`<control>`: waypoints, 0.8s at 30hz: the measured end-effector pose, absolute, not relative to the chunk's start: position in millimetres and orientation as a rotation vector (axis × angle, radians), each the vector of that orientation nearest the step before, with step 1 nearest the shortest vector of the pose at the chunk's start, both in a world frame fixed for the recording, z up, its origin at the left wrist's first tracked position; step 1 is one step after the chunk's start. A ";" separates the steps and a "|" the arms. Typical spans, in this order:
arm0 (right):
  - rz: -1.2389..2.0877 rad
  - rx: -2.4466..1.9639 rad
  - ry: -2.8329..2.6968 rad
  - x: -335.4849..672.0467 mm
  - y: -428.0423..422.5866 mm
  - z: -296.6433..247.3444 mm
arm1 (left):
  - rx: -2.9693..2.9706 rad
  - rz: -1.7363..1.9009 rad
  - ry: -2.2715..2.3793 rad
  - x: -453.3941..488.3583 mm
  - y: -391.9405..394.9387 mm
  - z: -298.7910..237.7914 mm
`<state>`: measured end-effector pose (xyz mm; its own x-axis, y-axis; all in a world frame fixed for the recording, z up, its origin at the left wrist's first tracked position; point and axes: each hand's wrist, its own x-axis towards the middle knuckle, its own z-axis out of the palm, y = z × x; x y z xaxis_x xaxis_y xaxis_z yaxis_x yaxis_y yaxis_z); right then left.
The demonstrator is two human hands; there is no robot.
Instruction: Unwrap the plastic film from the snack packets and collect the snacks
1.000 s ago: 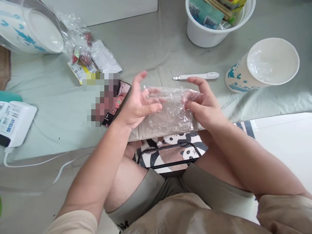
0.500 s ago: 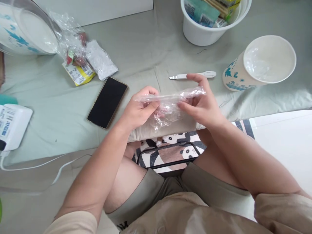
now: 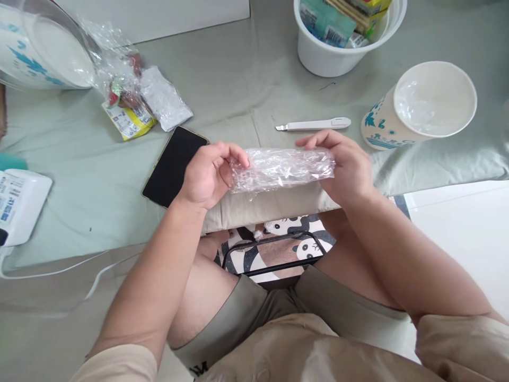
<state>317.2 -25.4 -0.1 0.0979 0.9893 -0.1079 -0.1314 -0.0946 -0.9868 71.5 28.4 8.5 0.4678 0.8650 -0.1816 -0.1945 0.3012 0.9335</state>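
Note:
Between my hands, a crinkled clear plastic bag [image 3: 282, 168] is held stretched sideways above the front edge of the cloth-covered table. My left hand [image 3: 210, 172] pinches its left end between thumb and fingers. At the other end, my right hand [image 3: 345, 165] grips the plastic, with its index finger stretched out along the top. Just beyond the right hand lies a white utility knife [image 3: 314, 124], its blade tip out to the left. A black phone [image 3: 173, 167] rests beside my left hand, which covers part of it.
A patterned paper cup [image 3: 384, 124] with clear plastic inside stands at the right. Behind it, a white tub [image 3: 330, 61] holds several packets. Plastic-wrapped packets [image 3: 133, 124] lie left, near a large tipped cup [image 3: 43, 58]. A white device [image 3: 29, 204] with a cable sits far left.
The plastic bag has gone from bunched and hanging to flatter and spread out. My left hand has turned and shifted slightly left, now covering part of the phone. My right index finger has lowered.

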 end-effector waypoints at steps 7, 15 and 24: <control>1.206 -1.170 -1.050 314.8 -23.6 11.8 | 1.270 0.622 0.837 68.9 19.7 12.5; 1.789 -1.412 -1.458 288.9 -32.2 22.3 | 1.558 1.293 1.185 64.5 22.3 1.6; 1.767 -1.046 -1.369 286.2 -35.2 20.9 | 1.934 0.692 0.988 84.6 -12.0 23.3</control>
